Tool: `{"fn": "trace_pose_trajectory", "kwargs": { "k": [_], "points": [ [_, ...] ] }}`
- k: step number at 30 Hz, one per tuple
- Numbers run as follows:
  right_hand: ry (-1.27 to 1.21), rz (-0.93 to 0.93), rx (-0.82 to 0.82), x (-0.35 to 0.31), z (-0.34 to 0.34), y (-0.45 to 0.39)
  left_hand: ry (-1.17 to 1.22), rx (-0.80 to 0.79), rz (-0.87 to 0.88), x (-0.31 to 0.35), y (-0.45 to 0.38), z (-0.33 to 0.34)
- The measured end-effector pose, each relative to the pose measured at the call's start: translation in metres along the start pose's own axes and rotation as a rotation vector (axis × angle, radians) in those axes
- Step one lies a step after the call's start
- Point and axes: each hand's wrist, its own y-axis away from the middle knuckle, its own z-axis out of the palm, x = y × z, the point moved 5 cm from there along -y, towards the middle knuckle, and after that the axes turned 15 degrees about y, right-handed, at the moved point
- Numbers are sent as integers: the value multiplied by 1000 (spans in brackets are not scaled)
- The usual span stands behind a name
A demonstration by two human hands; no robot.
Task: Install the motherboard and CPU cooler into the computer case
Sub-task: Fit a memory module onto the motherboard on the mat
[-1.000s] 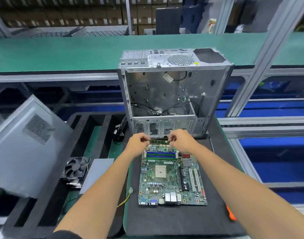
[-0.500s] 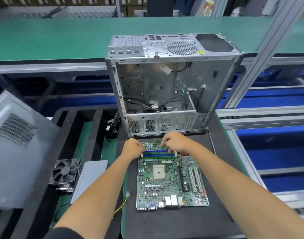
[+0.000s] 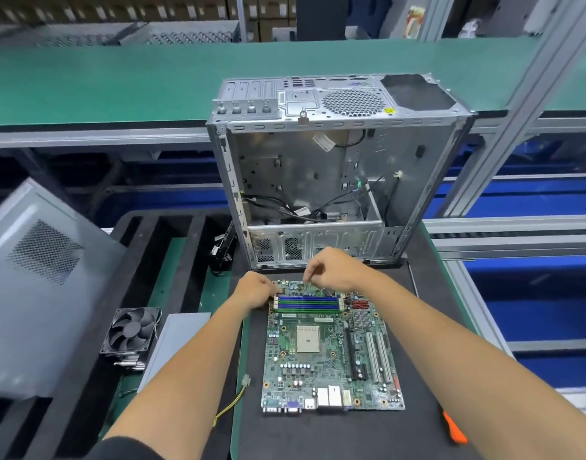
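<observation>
The green motherboard (image 3: 331,356) lies flat on a black mat, with blue and green memory slots along its far edge and a bare CPU socket in the middle. Behind it stands the open silver computer case (image 3: 338,174), with loose cables inside. The CPU cooler (image 3: 131,333), a black fan on a heatsink, sits to the left in a black foam tray. My left hand (image 3: 255,289) rests curled on the left end of the memory slots, its fingertips hidden. My right hand (image 3: 334,270) hovers just above the board's far edge, fingers curled, nothing visible in them.
A grey case side panel (image 3: 36,287) leans at the far left. A grey flat sheet (image 3: 178,340) lies next to the cooler. A yellow-black cable (image 3: 233,398) runs by the board's left side. An orange tool handle (image 3: 454,429) is at right. A green conveyor (image 3: 119,81) runs behind.
Both hands brought a thin memory stick down onto the far slots and pressed there. My right hand has since lifted off and moved slightly toward the case; the left stays at the slots' end.
</observation>
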Motion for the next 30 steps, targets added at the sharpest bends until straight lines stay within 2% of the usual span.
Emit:
{"fn": "trace_pose_trajectory", "kwargs": {
  "k": [3, 8, 14, 16, 22, 30],
  "points": [
    [95, -35, 91, -4, 2, -7, -57, 39, 120, 9, -2, -3],
    [301, -8, 62, -4, 15, -21, -66, -59, 191, 19, 1, -2],
    [428, 17, 1, 3, 29, -34, 158, -102, 106, 23, 0, -4],
    [418, 11, -6, 5, 32, -38, 112, -146, 166, 24, 1, -3],
    [359, -13, -38, 12, 38, -45, -243, -203, 365, 22, -9, 4],
    [297, 63, -100, 36, 37, -41, -330, -119, 357, 17, -18, 6]
  ]
}}
